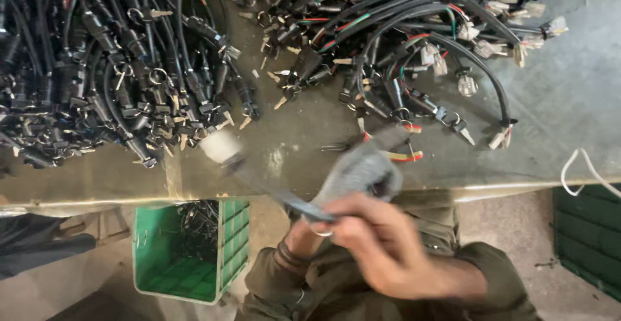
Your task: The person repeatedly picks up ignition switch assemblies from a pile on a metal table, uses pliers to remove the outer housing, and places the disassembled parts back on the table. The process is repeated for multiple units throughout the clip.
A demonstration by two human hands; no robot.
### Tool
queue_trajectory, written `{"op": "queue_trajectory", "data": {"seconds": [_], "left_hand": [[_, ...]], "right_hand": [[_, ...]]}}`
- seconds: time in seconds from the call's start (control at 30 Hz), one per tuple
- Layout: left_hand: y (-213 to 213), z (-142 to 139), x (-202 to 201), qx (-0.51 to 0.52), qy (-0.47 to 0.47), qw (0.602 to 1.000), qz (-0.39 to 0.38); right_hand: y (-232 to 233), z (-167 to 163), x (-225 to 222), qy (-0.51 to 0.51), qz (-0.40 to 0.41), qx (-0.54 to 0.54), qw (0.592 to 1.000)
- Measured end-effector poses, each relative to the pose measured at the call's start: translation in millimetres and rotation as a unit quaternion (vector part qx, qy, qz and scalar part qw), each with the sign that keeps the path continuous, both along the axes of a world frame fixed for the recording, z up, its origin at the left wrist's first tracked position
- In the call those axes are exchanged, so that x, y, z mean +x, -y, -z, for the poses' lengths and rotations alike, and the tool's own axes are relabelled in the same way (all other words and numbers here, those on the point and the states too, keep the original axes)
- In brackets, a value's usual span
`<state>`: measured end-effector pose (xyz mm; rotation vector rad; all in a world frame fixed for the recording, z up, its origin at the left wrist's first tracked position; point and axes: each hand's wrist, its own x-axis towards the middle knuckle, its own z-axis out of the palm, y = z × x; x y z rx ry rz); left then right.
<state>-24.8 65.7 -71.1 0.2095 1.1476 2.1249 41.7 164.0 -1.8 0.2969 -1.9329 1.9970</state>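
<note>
A worn metal workbench [569, 101] fills the far half of the view, heaped with black cable assemblies: one dense pile of cables [110, 69] with keys and rings at far left, a second bundle [388, 43] with red and green wires and white connectors at far right. At the bench's near edge, a person in olive clothing works over their lap. The left hand [359, 172], blurred by motion and wearing a grey glove, is curled, though what it holds cannot be told. The bare right hand [381, 246] is closed, pinching the glove's cuff [304, 210] at the left wrist. A white-tipped cable end [220, 146] lies blurred just left of the gloved hand. Below the bench at near left stands a green plastic crate [184, 276] holding more black cables. A white cord [582, 166] loops at the right edge.
</note>
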Motion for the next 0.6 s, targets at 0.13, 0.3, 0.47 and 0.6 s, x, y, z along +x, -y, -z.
{"op": "queue_trajectory", "data": {"seconds": [0.13, 0.3, 0.47, 0.6], "left_hand": [[12.3, -18.7, -10.1, -0.021, -0.158, 0.983, -0.087], [26.3, -21.6, -16.7, 0.264, 0.127, 0.938, -0.185], [18.6, -7.3, -5.2, 0.229, 0.060, 0.955, -0.179], [18.3, -6.1, -4.5, 0.212, 0.075, 0.963, -0.149]], "right_hand": [[-42.1, 13.9, 5.9, 0.157, 0.123, 0.288, 0.937], [-37.2, 64.5, -2.3, -0.039, 0.036, 0.397, 0.916], [-29.4, 83.0, -9.2, -0.041, 0.068, 0.348, 0.934], [-36.2, 95.2, -8.9, 0.032, 0.121, 0.332, 0.935]]}}
